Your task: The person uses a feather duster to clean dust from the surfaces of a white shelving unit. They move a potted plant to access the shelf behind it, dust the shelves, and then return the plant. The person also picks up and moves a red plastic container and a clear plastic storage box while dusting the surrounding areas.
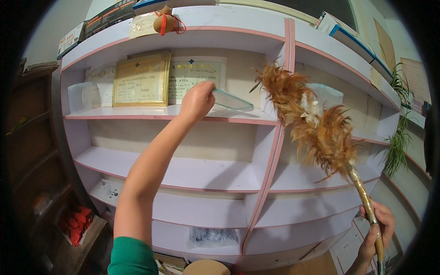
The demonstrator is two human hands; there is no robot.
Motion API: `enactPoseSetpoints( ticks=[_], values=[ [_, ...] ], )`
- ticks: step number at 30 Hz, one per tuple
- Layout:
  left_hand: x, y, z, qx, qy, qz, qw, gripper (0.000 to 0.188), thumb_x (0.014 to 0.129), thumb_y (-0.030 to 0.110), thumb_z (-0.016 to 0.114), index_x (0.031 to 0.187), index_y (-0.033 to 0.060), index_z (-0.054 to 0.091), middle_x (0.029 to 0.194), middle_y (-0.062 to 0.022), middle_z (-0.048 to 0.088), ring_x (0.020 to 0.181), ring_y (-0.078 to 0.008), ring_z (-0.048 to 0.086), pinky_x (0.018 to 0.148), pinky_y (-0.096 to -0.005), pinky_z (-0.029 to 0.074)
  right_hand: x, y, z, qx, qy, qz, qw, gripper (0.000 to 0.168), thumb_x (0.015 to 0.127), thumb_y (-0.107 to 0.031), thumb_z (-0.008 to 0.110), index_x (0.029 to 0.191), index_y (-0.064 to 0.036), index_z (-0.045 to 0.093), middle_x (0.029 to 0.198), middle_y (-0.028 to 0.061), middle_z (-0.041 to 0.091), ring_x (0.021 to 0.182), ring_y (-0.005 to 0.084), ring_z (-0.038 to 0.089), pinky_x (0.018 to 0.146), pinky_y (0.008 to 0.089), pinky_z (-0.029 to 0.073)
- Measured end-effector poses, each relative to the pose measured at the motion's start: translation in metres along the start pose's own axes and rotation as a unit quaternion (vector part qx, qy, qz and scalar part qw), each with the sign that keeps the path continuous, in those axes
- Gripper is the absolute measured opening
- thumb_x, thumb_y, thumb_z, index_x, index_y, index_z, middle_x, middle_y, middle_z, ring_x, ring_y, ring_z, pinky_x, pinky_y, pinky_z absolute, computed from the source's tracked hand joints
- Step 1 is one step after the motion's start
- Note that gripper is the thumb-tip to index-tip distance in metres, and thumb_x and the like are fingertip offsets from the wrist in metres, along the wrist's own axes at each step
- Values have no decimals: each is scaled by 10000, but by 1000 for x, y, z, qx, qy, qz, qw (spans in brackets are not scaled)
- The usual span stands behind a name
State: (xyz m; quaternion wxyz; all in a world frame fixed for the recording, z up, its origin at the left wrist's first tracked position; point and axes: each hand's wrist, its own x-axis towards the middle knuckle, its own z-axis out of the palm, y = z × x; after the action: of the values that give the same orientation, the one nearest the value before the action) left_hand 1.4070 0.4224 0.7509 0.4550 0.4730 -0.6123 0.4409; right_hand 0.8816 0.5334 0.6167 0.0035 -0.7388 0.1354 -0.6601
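Observation:
My left hand (pixel 199 99) reaches up to the top shelf and grips one end of a flat, clear panel with a greenish rim (pixel 233 100); whether it is a lid or a tray I cannot tell. Behind that hand stands a certificate sheet (pixel 192 72), partly covered by it. Beside it on the left leans a gold-framed certificate (pixel 141 80). At lower right, my right hand (pixel 378 223) is wrapped around the handle of a feather duster (pixel 316 127). Its brown feathers slant up to the left, in front of the shelf divider.
White shelves with pink edging (pixel 213 172) span the view. Translucent plastic bins stand at left (pixel 79 98) and behind the duster (pixel 328 93). Overhead are a gourd with red cord (pixel 164 23) and boxes (pixel 110 19). A trailing plant (pixel 397 144) hangs at right; a dark wooden rack (pixel 31 137) stands left.

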Motion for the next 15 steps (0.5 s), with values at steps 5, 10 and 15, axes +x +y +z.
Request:
enactPoseSetpoints(
  ticks=[5,10,15],
  values=[
    [-32,-8,-54,20,-64,-29,997,272,717,-30,546,974,53,578,933,-132,612,909,-349,577,754,-426,477,30,-16,43,-18,-47,1,999,206,910,-160,530,1037,0,500,1075,253,580,848,286,644,784,388,543],
    [-52,-5,-66,23,-120,6,993,364,698,-43,546,1042,60,607,985,-124,617,930,-341,579,800,-412,481,77,-28,83,-94,-42,-17,994,114,826,11,571,936,30,592,914,158,663,843,197,648,765,305,508],
    [-66,-19,-68,29,-115,72,990,251,736,-1,593,977,49,646,972,-113,646,943,-322,597,813,-427,490,110,-30,113,-36,-74,51,995,54,842,33,559,888,47,584,885,146,661,769,179,651,714,278,512]
  ],
)
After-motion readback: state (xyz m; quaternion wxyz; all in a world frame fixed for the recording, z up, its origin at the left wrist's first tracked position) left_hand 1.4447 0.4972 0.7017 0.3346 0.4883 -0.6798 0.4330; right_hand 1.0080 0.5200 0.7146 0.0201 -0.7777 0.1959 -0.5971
